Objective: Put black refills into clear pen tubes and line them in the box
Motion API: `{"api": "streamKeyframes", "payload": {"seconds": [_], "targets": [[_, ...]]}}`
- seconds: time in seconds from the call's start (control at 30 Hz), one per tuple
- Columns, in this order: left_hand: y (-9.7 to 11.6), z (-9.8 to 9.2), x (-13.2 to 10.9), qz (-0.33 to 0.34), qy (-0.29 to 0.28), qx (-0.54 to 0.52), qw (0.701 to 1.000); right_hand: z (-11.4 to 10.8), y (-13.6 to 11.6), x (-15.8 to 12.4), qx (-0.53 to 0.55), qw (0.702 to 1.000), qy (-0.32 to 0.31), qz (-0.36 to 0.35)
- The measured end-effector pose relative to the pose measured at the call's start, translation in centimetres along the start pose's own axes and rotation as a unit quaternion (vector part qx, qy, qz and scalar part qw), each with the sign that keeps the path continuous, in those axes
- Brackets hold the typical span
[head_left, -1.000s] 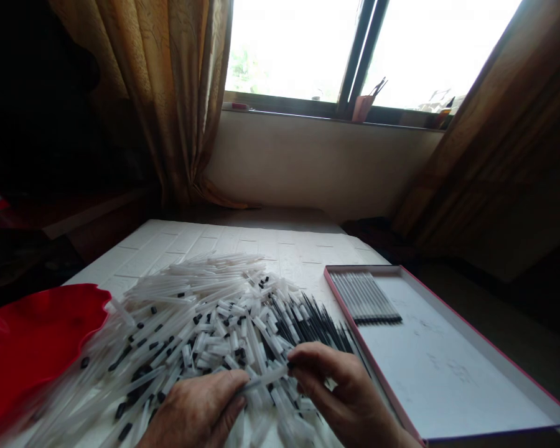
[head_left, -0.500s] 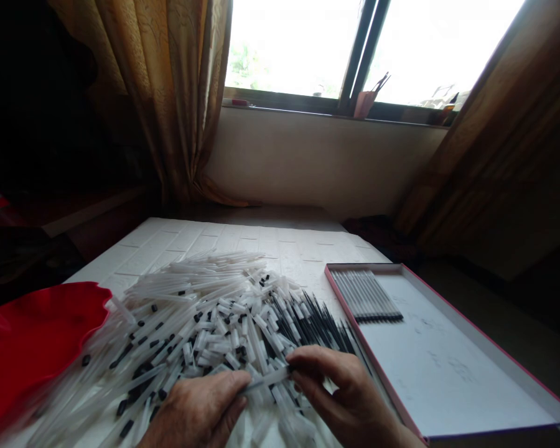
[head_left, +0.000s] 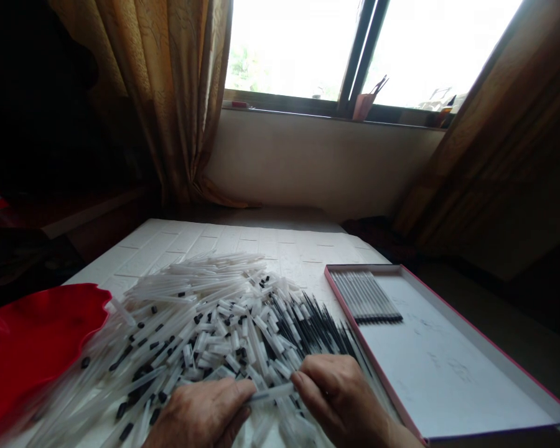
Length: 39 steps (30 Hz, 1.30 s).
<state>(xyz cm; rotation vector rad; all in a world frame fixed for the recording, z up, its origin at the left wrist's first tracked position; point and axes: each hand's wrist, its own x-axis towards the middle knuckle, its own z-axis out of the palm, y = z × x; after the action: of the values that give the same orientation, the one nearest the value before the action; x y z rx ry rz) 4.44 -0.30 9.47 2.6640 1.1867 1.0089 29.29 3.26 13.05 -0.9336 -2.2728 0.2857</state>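
Note:
My left hand (head_left: pixel 200 415) and my right hand (head_left: pixel 338 401) meet at the near edge of the table, each pinching one end of a clear pen barrel (head_left: pixel 271 393) held level between them. Under and beyond my hands lies a big heap of clear pen barrels and small caps (head_left: pixel 186 323). A bunch of thin black refills (head_left: pixel 315 326) lies at the heap's right side, just beyond my right hand.
A shallow pink-rimmed box (head_left: pixel 448 367) sits to the right, with a row of assembled pens (head_left: pixel 366 297) at its far end. A red bowl (head_left: pixel 32 342) stands at the left. The white table (head_left: pixel 261 239) reaches toward a wall, curtains and a window.
Both hands have slid slightly toward me and lower in view, still holding the same barrel. The heap and box have not moved.

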Motion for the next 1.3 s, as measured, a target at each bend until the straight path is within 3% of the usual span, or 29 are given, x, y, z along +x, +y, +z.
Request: {"api": "streamKeyframes", "payload": {"seconds": [0.1,0.37,0.53,0.73,0.87,1.0,1.1,1.3], "targets": [[-0.2,0.4,-0.1,0.002,0.023,0.010,1.000,0.2,0.1,0.0,-0.002,1.000,0.008,-0.011],[-0.2,-0.7,0.5,-0.027,-0.008,-0.001,1.000,-0.5,-0.2,0.1,0.113,0.993,0.025,0.010],[-0.6,-0.1,0.4,0.014,0.015,0.005,1.000,-0.5,-0.1,0.1,0.085,0.996,0.005,0.017],[-0.3,0.0,0.3,0.014,-0.030,0.023,0.999,0.3,0.1,0.0,0.028,0.999,-0.008,0.016],[-0.3,0.0,0.4,0.027,0.013,0.016,0.999,0.4,0.5,-0.2,0.079,0.996,-0.021,0.029],[-0.3,-0.3,0.6,0.017,0.017,0.012,1.000,-0.3,0.3,-0.1,0.138,0.989,-0.008,0.042],[-0.3,-0.4,0.8,0.006,0.006,0.012,1.000,-0.5,0.1,0.0,0.135,0.991,0.007,0.023],[-0.2,-0.5,0.6,0.021,0.013,0.016,1.000,-0.1,0.3,0.0,0.081,0.996,-0.019,0.024]]}}
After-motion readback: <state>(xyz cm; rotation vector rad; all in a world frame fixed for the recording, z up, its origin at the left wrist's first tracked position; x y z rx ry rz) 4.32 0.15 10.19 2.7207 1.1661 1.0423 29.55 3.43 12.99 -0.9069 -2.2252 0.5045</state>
